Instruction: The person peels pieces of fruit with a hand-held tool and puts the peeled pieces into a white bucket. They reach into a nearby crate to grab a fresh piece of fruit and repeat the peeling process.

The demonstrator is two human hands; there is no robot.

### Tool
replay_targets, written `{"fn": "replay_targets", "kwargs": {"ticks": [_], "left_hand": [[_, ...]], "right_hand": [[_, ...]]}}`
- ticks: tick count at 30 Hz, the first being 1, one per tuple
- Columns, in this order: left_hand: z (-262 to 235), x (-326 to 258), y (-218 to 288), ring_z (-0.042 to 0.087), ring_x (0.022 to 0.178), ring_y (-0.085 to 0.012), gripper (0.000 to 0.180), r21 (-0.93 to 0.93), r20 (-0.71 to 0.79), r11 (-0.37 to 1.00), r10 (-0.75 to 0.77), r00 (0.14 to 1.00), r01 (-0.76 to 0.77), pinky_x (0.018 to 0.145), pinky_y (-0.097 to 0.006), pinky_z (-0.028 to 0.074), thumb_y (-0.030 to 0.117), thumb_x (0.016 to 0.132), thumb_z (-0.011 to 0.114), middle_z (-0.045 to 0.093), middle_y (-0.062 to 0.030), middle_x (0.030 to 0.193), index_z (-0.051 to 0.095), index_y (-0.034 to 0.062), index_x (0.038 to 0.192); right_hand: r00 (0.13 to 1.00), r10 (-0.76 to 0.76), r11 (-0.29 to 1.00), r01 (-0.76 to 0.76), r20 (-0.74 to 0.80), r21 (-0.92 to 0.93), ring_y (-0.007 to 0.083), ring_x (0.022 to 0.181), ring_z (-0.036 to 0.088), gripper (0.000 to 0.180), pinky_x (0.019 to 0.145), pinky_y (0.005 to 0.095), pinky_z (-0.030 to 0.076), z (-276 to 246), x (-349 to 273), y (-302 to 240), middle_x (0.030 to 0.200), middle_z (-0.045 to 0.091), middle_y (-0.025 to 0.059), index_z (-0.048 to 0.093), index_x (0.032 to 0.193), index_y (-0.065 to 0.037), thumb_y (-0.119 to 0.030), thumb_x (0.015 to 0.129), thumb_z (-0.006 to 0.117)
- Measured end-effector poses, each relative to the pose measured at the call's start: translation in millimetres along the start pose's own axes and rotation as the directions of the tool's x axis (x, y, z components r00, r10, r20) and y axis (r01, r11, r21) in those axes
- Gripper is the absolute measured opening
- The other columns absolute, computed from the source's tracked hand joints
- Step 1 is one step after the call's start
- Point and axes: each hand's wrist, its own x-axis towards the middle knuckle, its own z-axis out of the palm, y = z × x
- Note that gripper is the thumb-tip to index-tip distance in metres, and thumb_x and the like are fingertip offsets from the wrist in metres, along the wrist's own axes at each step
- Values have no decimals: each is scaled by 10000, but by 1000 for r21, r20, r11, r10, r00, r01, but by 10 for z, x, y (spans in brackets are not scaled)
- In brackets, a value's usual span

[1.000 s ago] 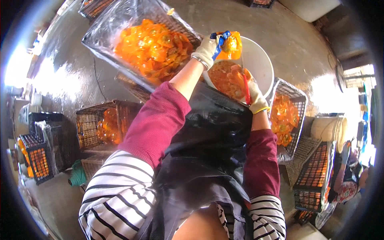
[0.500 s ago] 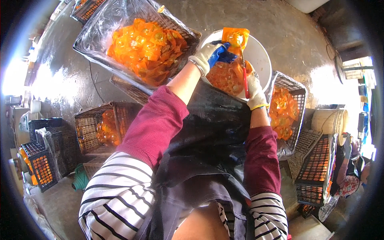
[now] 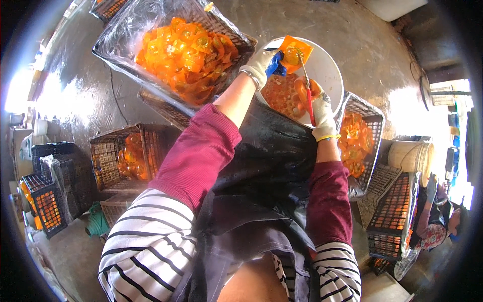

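Note:
My left hand, in a white glove with blue fingers, pinches an orange translucent packet with a round yellowish lump inside. My right hand, in a white glove with orange-looking fingers, grips scissors with a red handle. Their metal blades reach up to the packet. Both hands are over a white bucket. Inside it lies a wet orange mass, partly hidden by my hands and a black apron.
A plastic-lined crate heaped with orange packets stands at the left. Another lined crate of packets sits right of the bucket. More crates stand at the lower left and right. Another person is at the far right.
The packet has tilted and shifted slightly left, and my left hand has turned a little with it. The scissor blades now lie against its right part. My right hand has lowered slightly.

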Motion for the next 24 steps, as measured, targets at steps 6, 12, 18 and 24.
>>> {"fn": "replay_targets", "kwargs": {"ticks": [6,12,18,24], "left_hand": [[49,116,-44,582,1134,-175,410,970,181,137,159,971,-203,1026,-278,399,93,954,472,578,-92,1258,438,131,1360],[49,-30,140,587,1119,-204,387,821,-121,570,102,987,42,1000,-296,423,160,955,506,583,-122,1247,476,90,1335],[239,-413,476,665,897,-235,351,701,-215,708,87,973,91,828,-355,511,313,887,557,690,-108,984,616,82,1144],[183,-347,350,639,964,-272,348,855,-188,518,245,951,36,862,-362,491,382,892,554,678,-112,1018,663,99,1062]], "right_hand": [[996,-92,974,85,-23,-212,101,678,584,312,565,235,456,-98,72,125,870,621,28,595,1159,-55,-223,898,629],[970,-236,947,217,-56,-238,104,727,590,317,596,241,472,-58,257,353,925,627,39,582,1185,-37,-183,905,611],[992,-120,957,104,-43,-271,145,669,609,414,601,289,467,-19,0,94,811,641,70,546,1230,-77,-306,892,615],[908,-413,857,364,-64,-363,129,632,574,313,595,276,459,-16,235,425,762,628,63,619,1112,-70,-298,898,611]]}}
